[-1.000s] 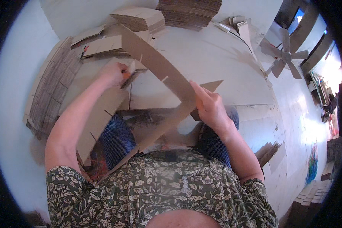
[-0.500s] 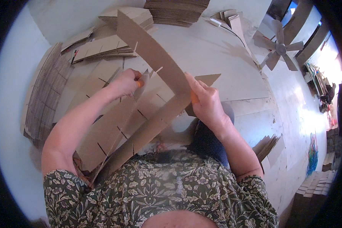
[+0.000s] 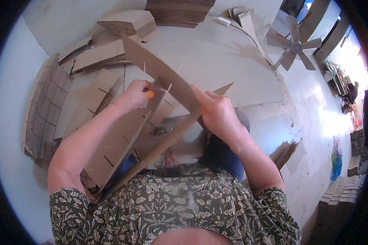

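Observation:
My left hand (image 3: 133, 97) pinches the far end of a long slotted cardboard strip (image 3: 117, 141), which slants back toward my body. Something orange wraps a finger of that hand. My right hand (image 3: 220, 113) is closed on cardboard where two other pieces cross. One is a brown cardboard divider strip (image 3: 159, 63) rising toward the far left. The other, a long cardboard strip (image 3: 167, 136), runs down to my left side. The left strip's far end meets the rising divider near a slot; whether it is seated there I cannot tell.
More slotted strips lie left on the white work surface (image 3: 233, 61). A tall stack of slotted strips (image 3: 47, 110) leans by the left wall. Cardboard piles (image 3: 129, 22) stand at the back. A grey fan (image 3: 296, 47) and blue-green string (image 3: 336, 159) are on the right.
My left hand has brought its strip up against the divider in my right hand, and the gap between them has closed. Both hands keep their grip; the view has shifted slightly.

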`<action>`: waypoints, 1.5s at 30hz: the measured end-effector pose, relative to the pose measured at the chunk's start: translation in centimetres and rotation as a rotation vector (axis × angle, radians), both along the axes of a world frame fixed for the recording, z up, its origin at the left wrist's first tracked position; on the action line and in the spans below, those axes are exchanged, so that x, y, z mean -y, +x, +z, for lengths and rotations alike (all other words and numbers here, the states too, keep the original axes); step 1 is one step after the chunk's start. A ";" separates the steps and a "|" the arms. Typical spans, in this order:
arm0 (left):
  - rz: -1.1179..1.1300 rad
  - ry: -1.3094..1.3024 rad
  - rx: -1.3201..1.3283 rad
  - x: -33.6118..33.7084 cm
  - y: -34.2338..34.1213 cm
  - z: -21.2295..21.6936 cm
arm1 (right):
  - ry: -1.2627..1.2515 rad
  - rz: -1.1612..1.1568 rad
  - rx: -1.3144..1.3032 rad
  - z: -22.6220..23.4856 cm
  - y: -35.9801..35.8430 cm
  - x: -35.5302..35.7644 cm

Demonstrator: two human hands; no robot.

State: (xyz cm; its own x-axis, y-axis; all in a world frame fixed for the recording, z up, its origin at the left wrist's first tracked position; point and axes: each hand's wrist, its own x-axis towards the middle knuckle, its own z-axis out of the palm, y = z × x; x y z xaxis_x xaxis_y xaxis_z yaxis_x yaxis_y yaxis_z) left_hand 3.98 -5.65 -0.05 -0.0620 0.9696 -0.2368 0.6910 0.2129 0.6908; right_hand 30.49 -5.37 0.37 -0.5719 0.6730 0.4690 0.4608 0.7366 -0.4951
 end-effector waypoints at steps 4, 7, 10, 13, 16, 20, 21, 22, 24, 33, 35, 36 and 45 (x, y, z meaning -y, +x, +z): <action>-0.009 0.016 0.054 0.4 1.2 0.0 | 0.040 -0.006 0.012 -0.9 0.2 -0.6; 0.017 0.053 0.109 0.5 0.8 -0.4 | 0.012 0.005 -0.001 0.3 0.6 -0.2; -0.064 -0.022 0.199 0.6 1.6 0.1 | -0.095 -0.017 0.097 -0.1 0.5 -0.2; -0.037 -0.066 0.356 0.6 1.8 0.1 | -0.135 -0.017 0.163 -1.5 0.3 -1.2; 0.020 0.012 0.270 -0.2 -0.3 -1.8 | -0.095 -0.035 0.100 -0.7 1.1 -1.7; -0.266 0.047 -0.708 1.9 1.2 -5.6 | -0.118 -0.098 0.217 -2.0 1.3 -2.8; -0.237 0.085 -0.705 2.1 1.3 -6.9 | -0.143 -0.107 0.276 -1.8 1.0 -2.7; -0.199 0.120 -0.703 2.3 1.1 -8.6 | -0.166 -0.107 0.335 -1.6 0.6 -2.7; -0.225 0.094 -0.762 1.8 0.4 -10.1 | -0.220 -0.078 0.294 -1.5 0.6 -2.8; -0.119 -0.094 -0.440 1.0 -3.2 -7.1 | -0.080 0.047 0.015 -4.0 3.2 -2.4; 0.036 0.089 -0.410 -0.3 -7.3 -8.9 | -0.015 0.084 -0.027 -3.6 3.1 -2.1; 0.139 0.074 -0.288 -0.7 -7.4 -7.8 | 0.012 0.079 -0.047 -3.3 3.3 -1.9; 0.208 0.033 0.028 -1.2 -5.1 -1.7 | 0.016 0.035 -0.025 -3.6 3.2 -1.7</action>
